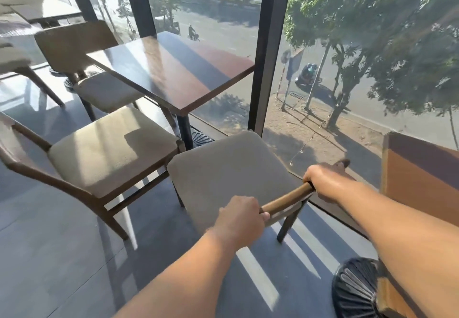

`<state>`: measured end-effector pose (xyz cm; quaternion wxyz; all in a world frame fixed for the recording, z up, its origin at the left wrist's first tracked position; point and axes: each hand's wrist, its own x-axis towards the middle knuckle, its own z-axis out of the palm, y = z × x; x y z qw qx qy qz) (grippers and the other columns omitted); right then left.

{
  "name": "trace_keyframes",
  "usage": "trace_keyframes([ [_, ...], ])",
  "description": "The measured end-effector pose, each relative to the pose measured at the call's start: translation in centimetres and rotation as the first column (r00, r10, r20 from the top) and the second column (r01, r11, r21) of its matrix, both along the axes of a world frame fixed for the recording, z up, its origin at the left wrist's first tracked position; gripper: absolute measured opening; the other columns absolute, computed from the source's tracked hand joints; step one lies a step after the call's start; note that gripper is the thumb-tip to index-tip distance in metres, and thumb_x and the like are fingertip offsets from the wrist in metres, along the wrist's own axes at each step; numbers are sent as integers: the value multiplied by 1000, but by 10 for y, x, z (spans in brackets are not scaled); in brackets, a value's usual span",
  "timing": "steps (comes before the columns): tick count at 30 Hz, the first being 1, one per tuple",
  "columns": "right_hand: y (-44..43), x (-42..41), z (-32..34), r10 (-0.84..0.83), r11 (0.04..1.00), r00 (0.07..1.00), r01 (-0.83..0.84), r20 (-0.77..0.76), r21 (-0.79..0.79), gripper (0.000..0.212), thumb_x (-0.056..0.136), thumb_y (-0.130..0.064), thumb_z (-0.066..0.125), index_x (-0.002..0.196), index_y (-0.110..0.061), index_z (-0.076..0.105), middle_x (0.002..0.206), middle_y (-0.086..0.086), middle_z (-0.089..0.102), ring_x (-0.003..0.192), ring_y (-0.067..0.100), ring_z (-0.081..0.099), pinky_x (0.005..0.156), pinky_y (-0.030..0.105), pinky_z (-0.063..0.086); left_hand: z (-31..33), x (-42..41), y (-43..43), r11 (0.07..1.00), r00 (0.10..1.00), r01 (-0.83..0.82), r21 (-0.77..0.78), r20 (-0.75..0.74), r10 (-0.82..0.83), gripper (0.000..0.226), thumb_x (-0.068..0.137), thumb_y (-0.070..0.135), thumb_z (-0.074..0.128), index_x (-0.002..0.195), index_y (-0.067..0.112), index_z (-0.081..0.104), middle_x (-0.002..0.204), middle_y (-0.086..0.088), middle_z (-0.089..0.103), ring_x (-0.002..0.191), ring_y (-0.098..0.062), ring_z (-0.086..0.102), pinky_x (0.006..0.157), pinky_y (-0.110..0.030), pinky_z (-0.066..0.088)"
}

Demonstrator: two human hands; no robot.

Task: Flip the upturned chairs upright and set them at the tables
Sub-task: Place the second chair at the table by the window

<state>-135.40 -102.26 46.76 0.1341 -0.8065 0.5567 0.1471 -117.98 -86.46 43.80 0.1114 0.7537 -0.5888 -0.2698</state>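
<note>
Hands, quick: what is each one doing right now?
Left hand: closed on the chair backrest.
Right hand: closed on the same backrest, further along.

1. Nearest chair (231,168) sits upright right in front, both hands on its backrest (285,199): left hand (238,218), right hand (325,183).
2. Table (171,69) is beyond it, up against the window (347,69).
3. Second chair (109,148) is to the left, third chair (82,64) behind that.
4. Another table (422,168) at far right.

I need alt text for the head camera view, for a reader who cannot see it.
Both hands, left hand and right hand, grip the curved wooden backrest of an upright cushioned chair beside a floor-to-ceiling window. Two more upright chairs stand at a square wooden table to the left.
</note>
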Motion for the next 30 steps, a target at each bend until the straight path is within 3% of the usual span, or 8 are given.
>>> trace_keyframes([
  [2, -26, 0, -5, -22, 1000, 999, 22, 38, 11, 29, 70, -17, 44, 79, -22, 70, 103, 16, 67, 112, 42, 60, 92, 43, 46, -6, 3, -19, 999, 999, -18, -27, -38, 17, 34, 86, 50, 51, 72, 19, 57, 87, -6, 63, 88, -32, 61, 79, -41, 54],
  [6, -68, -3, -3, 37, 999, 989, -35, 140, -20, 33, 83, 4, 50, 72, -24, 63, 93, 4, 66, 96, 29, 67, 92, 44, 50, -10, -7, -61, 996, 997, -75, -53, -28, 74, 39, 85, 50, 55, 67, 16, 57, 73, -1, 61, 75, -28, 62, 60, -31, 43],
  [8, -87, 0, 1, 89, 995, 986, -83, 142, -46, 31, 86, 5, 54, 82, -23, 68, 98, 5, 66, 99, 27, 66, 93, 44, 50, -8, -14, -77, 989, 993, -110, -96, 24, 112, 38, 87, 50, 55, 72, 15, 60, 75, -1, 63, 77, -28, 62, 61, -33, 47],
  [12, -134, 1, -7, 196, 980, 968, -192, 154, -45, 34, 80, 10, 52, 75, -21, 64, 95, 9, 68, 99, 35, 65, 107, 65, 41, -8, -19, -106, 964, 974, -208, -164, 52, 219, 40, 80, 52, 53, 65, 16, 56, 67, 1, 60, 70, -25, 59, 61, -37, 52],
  [17, -183, 1, -10, 324, 946, 943, -320, 80, -52, 31, 83, 6, 49, 100, -9, 71, 112, 20, 61, 118, 46, 56, 118, 67, 21, -13, -28, -139, 943, 959, -262, -204, 50, 278, 44, 77, 52, 50, 60, 11, 51, 57, -1, 55, 62, -24, 56, 59, -42, 51],
  [22, -208, 2, 11, 484, 872, 873, -487, -62, -46, 31, 93, 5, 56, 115, -11, 72, 117, 14, 57, 120, 36, 56, 112, 60, 33, -17, -40, -169, 939, 952, -284, -196, 58, 300, 48, 81, 49, 51, 53, 13, 38, 56, 1, 48, 66, -26, 54, 56, -37, 41],
  [25, -229, 10, 10, 501, 859, 864, -504, -53, -86, 31, 94, 6, 53, 109, -14, 71, 112, 13, 61, 120, 34, 59, 111, 63, 33, -19, -41, -187, 926, 937, -325, -191, 69, 343, 49, 84, 50, 49, 54, 12, 40, 57, 1, 47, 63, -25, 52, 53, -32, 34],
  [30, -252, 22, 3, 514, 850, 853, -520, -87, -85, 33, 91, 9, 54, 90, -23, 64, 95, 5, 53, 115, 35, 62, 111, 76, 29, -19, -31, -208, 932, 933, -306, -194, 134, 334, 46, 85, 50, 45, 59, 13, 50, 64, 2, 55, 70, -24, 57, 62, -33, 47],
])
